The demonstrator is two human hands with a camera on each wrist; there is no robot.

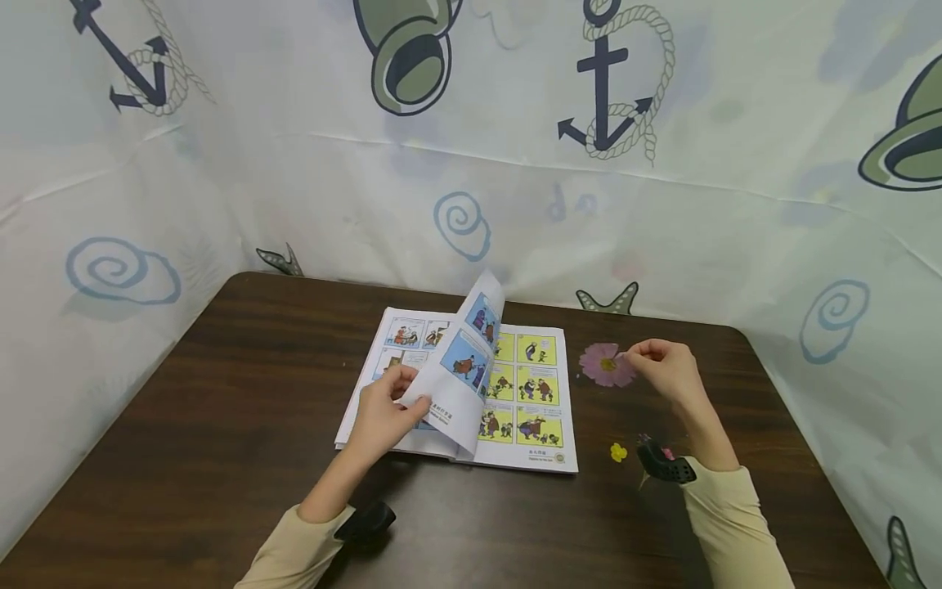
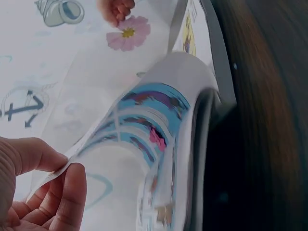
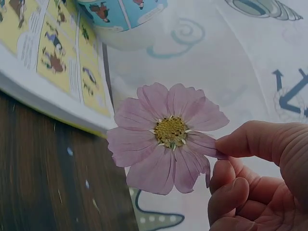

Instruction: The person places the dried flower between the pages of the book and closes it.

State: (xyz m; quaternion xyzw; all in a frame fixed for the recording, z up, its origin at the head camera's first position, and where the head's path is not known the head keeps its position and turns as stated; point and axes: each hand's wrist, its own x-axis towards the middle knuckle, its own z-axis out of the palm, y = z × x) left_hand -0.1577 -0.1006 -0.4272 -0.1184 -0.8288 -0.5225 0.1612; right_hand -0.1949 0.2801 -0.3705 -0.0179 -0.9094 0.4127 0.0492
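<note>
Pinching page (image 1: 465,357) with left hand (image 1: 381,415), flower (image 1: 606,366) by one petal (image 3: 201,143) with right hand (image 1: 671,373): go light, it probably tears easily.

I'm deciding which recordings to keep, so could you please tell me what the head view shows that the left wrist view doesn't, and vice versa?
Only the head view: the small yellow flower on the table, and both beige sleeves.

Only the left wrist view: a bright pink patch beside the curled page's pictures, too blurred to identify.

Both: the left hand pinching the lifted page of the comic book, the right hand holding the large pink flower, and an anchor print.
</note>
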